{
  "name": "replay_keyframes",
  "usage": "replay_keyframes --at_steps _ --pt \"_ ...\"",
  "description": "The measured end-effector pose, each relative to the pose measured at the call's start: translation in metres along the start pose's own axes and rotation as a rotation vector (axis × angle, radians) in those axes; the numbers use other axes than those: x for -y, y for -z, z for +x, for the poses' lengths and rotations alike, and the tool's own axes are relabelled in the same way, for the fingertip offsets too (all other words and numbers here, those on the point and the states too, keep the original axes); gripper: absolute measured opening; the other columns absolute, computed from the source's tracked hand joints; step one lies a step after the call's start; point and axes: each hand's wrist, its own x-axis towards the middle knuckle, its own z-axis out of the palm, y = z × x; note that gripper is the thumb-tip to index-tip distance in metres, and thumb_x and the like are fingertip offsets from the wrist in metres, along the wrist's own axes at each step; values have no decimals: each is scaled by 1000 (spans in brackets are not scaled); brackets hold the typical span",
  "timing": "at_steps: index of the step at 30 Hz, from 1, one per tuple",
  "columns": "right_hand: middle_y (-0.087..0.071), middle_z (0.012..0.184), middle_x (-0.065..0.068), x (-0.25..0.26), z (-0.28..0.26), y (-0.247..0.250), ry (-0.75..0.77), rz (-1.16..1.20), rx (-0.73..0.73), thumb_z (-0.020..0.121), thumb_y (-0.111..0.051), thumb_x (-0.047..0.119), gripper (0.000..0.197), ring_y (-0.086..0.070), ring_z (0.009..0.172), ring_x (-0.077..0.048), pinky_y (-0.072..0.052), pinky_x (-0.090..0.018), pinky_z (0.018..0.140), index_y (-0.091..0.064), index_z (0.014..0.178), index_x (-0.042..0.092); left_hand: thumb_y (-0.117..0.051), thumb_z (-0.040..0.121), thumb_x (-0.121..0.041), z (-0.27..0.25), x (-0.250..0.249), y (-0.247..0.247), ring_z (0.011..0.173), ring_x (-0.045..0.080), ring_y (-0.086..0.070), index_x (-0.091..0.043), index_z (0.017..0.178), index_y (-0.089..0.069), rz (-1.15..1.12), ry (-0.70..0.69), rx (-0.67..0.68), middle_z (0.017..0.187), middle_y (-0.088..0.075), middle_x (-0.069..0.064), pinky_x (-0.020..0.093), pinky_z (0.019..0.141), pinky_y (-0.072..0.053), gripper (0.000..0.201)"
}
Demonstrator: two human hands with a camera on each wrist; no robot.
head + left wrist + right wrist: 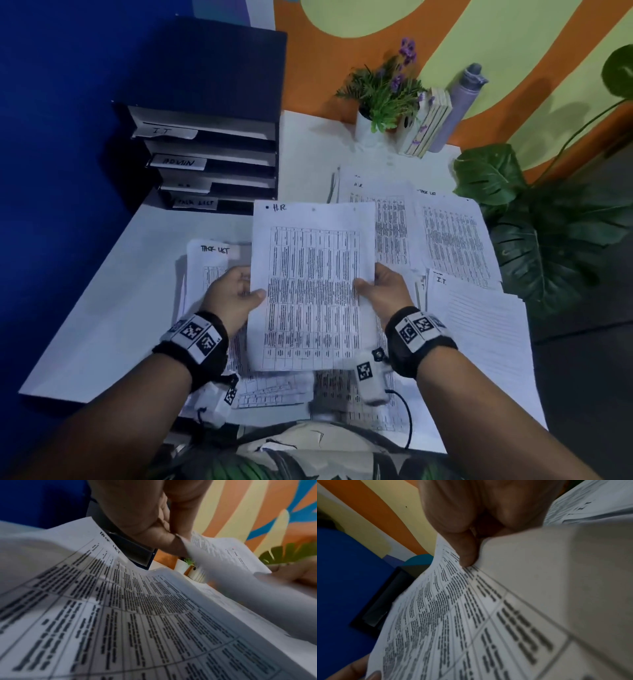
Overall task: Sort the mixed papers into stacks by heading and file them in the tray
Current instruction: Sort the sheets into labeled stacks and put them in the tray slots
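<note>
A printed sheet headed "H.R." (311,284) is held up over the desk by both hands. My left hand (236,294) pinches its left edge, thumb on top. My right hand (376,291) pinches its right edge; its thumb (467,553) presses the H.R. sheet (447,615). In the left wrist view my left hand (163,538) grips the H.R. sheet (231,566) above the mixed pile (120,615). The mixed pile (212,263), topped by a "Task List" sheet, lies under my left hand. Sorted stacks lie right: H.R. (387,219), Task List (455,236), I.T. (486,329). The dark labelled tray (212,150) stands back left.
A potted plant (383,99), small books (428,123) and a grey bottle (462,102) stand at the desk's back edge. A large leafy plant (548,222) crowds the right side. The white desk (113,315) shows bare surface at the left. A cable (407,418) hangs near my right wrist.
</note>
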Motion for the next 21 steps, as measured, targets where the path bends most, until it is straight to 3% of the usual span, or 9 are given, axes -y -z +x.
replay_keyframes --at_steps 3,5,7,10,12,15,18,19,21 --pt "-70 95 -16 -12 0 -1 -28 -34 -39 86 -68 11 10 -67 91 -35 -54 -47 89 -65 94 16 -69 86 -13 2 0 -7 95 16 -66 -20 119 -59 71 -25 -40 101 -70 -2 36 90 -53 35" --pt "-66 106 -24 -18 2 -2 -23 -66 -62 81 -69 25 34 -64 98 -39 -51 -53 93 -61 111 10 -68 87 -12 2 0 -13 93 17 -66 -19 119 -59 101 -15 -51 101 -70 -1 36 88 -54 34" --pt "-64 113 -12 -21 2 2 -35 -72 -50 84 -66 29 50 -64 104 -28 -50 -45 96 -48 130 20 -67 88 -13 2 -2 -19 94 17 -64 -16 123 -57 138 -1 -74 108 -68 0 33 87 -52 37" --pt "-58 105 -6 -21 -3 12 -39 -68 -34 90 -63 17 56 -63 93 -21 -50 -33 85 -30 133 33 -66 90 -15 -1 -8 -25 97 15 -56 -13 129 -53 168 8 -128 116 -62 3 27 88 -44 41" --pt "-55 102 -4 -24 -7 19 -30 -76 -52 91 -60 9 52 -60 83 -16 -48 -24 70 -30 128 29 -66 90 -16 -1 -10 -31 98 16 -56 -13 129 -53 163 -5 -114 117 -62 3 27 88 -44 41" --pt "-51 92 4 -31 -9 30 4 -150 -44 91 -58 5 29 -53 73 -8 -41 -10 55 -43 112 18 -64 91 -15 -3 -14 -39 94 16 -58 -16 125 -54 130 -15 -108 108 -62 -4 27 87 -46 36" --pt "-54 85 8 -43 -8 43 -55 -132 77 90 -59 7 8 -51 68 -4 -40 -15 59 -58 94 15 -62 92 -13 -3 -15 -45 86 10 -60 -21 120 -55 84 -36 -159 108 -65 -5 27 85 -48 30" --pt "-57 88 8 -48 -7 46 -71 -133 94 90 -58 5 13 -50 68 -4 -40 -17 60 -61 90 17 -61 92 -12 -4 -17 -47 90 9 -60 -23 123 -54 45 -44 -150 112 -63 -7 25 85 -46 34" --pt "-62 102 7 -52 -5 53 -57 -178 16 89 -51 -3 29 -52 68 -3 -39 -16 58 -64 87 23 -61 93 -14 -4 -15 -50 111 10 -54 -30 138 -44 0 -53 -77 123 -54 -10 27 95 -41 51"
